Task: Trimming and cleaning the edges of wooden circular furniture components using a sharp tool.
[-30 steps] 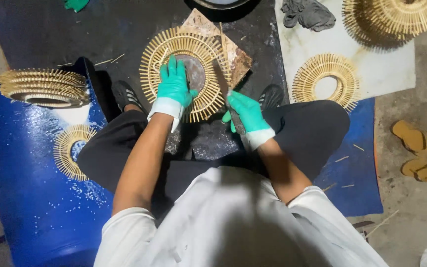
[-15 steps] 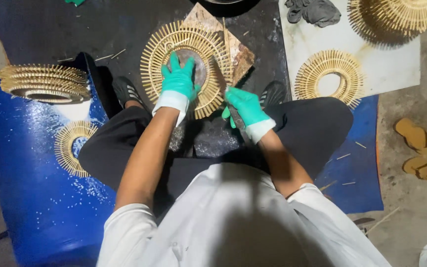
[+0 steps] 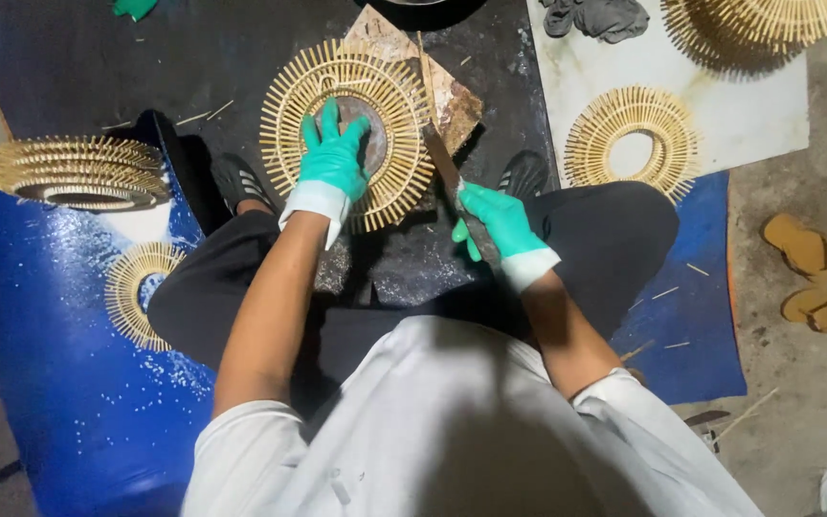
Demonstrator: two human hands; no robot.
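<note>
The left hand, in a green glove, lies flat with fingers spread on a stick ring. The ring lies on a board between the feet. The right hand grips a long blade at the ring's edge. More rings lie nearby.

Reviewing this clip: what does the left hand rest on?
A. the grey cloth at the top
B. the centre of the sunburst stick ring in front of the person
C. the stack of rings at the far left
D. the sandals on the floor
B: the gloved left hand presses flat on the centre of the sunburst stick ring, while the right hand holds a long blade at its edge.
</note>
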